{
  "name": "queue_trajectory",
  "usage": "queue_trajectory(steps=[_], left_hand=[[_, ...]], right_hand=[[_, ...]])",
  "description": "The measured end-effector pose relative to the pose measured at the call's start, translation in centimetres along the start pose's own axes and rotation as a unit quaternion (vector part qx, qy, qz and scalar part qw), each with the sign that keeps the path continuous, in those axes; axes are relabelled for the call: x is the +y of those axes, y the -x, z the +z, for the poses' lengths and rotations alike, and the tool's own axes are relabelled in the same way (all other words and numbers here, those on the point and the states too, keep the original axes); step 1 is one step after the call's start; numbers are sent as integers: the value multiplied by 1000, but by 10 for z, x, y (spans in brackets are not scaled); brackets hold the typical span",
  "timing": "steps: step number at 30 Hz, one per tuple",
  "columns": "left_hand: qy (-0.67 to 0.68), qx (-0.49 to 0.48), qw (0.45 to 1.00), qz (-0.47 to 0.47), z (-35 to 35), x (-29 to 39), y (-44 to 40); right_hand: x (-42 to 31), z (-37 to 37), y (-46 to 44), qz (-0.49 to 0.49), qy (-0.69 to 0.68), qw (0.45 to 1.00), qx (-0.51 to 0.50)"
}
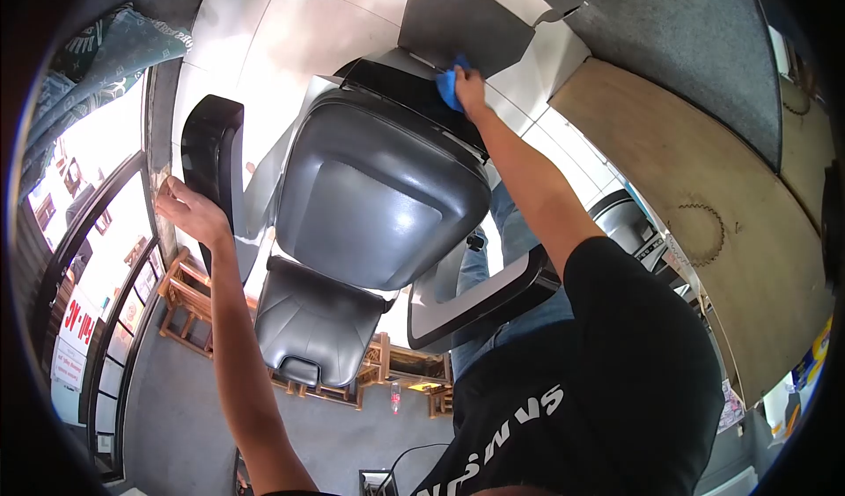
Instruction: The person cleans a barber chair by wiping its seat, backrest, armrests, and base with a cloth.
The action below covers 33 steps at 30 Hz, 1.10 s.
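Observation:
A black padded chair, its seat (370,192) broad and shiny, fills the middle of the head view. My right hand (468,89) holds a blue cloth (450,88) at the chair's far edge, beside the dark footrest plate (466,22). At the left, my left hand (192,213) is beside the black armrest (211,148), fingers apart, with nothing visible in it; whether it touches the armrest is unclear. Another armrest (480,307) is close to my body. The black headrest piece (317,320) lies below the seat in view.
A wooden panel (669,170) and a grey surface (678,38) stand at the right. Glass doors (110,311) line the left, with a patterned cloth (119,56) above. Wooden furniture (189,298) and a bottle (395,398) are beyond the chair.

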<state>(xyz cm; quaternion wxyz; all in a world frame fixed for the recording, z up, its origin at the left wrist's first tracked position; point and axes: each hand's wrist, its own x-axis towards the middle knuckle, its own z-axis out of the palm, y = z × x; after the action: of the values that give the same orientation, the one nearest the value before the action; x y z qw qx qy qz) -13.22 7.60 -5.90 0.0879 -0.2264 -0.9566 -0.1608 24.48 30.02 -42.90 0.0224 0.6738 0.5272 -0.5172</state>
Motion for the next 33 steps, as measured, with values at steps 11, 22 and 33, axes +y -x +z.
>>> queue_trajectory(steps=[11, 22, 33], left_hand=[[4, 4, 1000, -29, -2, 1, 1], [10, -12, 999, -32, -2, -4, 1], [-9, -19, 999, -44, -2, -3, -2]], right_hand=[[-36, -31, 51, 125, 295, 946, -41], [-97, 36, 17, -176, 93, 975, -94], [66, -24, -48, -137, 309, 930, -146]])
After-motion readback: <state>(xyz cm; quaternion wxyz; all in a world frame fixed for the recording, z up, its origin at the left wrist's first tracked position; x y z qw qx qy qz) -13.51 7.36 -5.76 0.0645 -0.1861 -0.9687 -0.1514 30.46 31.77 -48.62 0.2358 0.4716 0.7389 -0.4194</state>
